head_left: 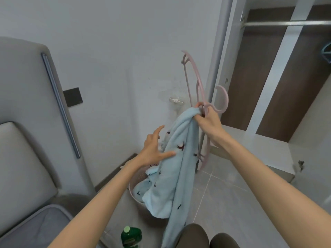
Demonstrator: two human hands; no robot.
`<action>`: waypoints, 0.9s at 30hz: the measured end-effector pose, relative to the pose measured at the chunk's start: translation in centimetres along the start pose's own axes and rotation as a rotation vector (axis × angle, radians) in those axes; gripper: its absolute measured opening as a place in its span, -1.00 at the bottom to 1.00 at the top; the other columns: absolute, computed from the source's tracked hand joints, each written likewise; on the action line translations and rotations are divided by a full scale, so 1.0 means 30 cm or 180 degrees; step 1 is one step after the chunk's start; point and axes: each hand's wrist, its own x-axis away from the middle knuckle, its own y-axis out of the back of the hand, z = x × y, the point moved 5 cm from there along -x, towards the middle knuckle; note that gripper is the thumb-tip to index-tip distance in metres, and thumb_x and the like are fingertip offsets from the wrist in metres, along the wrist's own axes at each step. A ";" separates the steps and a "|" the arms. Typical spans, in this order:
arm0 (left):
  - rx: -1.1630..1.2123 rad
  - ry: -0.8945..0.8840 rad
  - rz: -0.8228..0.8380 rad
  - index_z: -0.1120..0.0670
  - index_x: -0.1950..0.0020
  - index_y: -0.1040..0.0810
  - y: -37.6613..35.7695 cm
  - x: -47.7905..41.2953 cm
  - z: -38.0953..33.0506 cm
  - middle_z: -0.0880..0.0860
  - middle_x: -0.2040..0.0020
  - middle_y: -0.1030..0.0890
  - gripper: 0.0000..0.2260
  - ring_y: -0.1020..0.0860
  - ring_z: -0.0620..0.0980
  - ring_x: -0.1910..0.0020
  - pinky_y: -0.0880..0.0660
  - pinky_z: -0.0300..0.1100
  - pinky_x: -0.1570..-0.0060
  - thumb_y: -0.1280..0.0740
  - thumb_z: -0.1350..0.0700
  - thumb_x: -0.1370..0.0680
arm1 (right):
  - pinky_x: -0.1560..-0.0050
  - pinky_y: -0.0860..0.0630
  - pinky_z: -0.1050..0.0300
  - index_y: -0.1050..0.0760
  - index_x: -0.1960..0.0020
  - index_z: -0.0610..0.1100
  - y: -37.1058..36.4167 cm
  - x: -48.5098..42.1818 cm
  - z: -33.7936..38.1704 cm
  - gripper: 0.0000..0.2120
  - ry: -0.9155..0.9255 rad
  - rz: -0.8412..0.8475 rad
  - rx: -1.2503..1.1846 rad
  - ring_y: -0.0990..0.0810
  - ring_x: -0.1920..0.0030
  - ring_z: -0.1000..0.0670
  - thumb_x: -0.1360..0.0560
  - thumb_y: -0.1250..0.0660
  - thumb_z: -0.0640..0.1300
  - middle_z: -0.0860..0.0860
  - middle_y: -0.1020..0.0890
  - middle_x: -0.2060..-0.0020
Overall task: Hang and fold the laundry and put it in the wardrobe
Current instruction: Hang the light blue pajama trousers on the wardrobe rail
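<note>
A light blue fleece garment [176, 169] with small dark motifs hangs from my right hand [208, 120], which grips its top edge together with a pink plastic hanger [200, 86]. The hanger stands almost upright, its hook curving to the right of my fist. My left hand [155, 149] has its fingers spread, and its thumb touches the cloth at mid height. The garment's lower end drapes into a pink laundry basket [133, 194] on the floor, which holds more of the same blue fabric.
The open wardrobe [268, 86] stands at the right with a metal rail [286, 23] and a teal hanger [326, 54]. A grey bed headboard [26, 104] fills the left. A green bottle [131, 237] stands near my knees. A wall hook [176, 101] is behind the garment.
</note>
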 end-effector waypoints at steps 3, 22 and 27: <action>0.0684 0.0338 0.0729 -0.19 -0.52 0.19 -0.088 -0.001 0.014 0.03 -0.44 -0.26 0.04 -0.35 -0.11 -0.30 -0.41 -0.24 -0.22 -0.37 -0.43 -0.26 | 0.15 -0.41 0.31 -0.41 0.09 -0.03 0.089 -0.011 0.050 -0.82 -0.0033 -0.0106 -0.0202 -0.47 0.18 0.14 -0.54 -0.20 -0.31 0.05 -0.50 0.20; 0.1219 -0.0723 -0.0212 -0.06 0.07 -0.56 -0.324 -0.300 -0.700 -0.14 0.16 -0.62 -0.91 -0.56 -0.28 0.22 -0.42 -0.44 0.30 -0.41 -0.03 -0.50 | 0.27 -0.46 0.51 -0.33 0.10 0.07 0.871 0.093 0.138 -0.72 0.0105 -0.1431 0.0209 -0.51 0.09 0.12 -0.57 -0.22 -0.31 0.08 -0.50 0.14; 0.1145 -0.1397 -0.0500 -0.15 0.06 -0.52 -0.359 -0.328 -1.034 -0.21 0.17 -0.59 -0.96 -0.52 -0.41 0.21 -0.38 -0.54 0.28 -0.33 -0.07 -0.54 | 0.30 -0.42 0.40 -0.34 0.13 -0.01 1.041 0.224 0.033 -0.72 -0.0284 -0.1279 0.0784 -0.47 0.18 0.07 -0.52 -0.22 -0.39 0.02 -0.49 0.15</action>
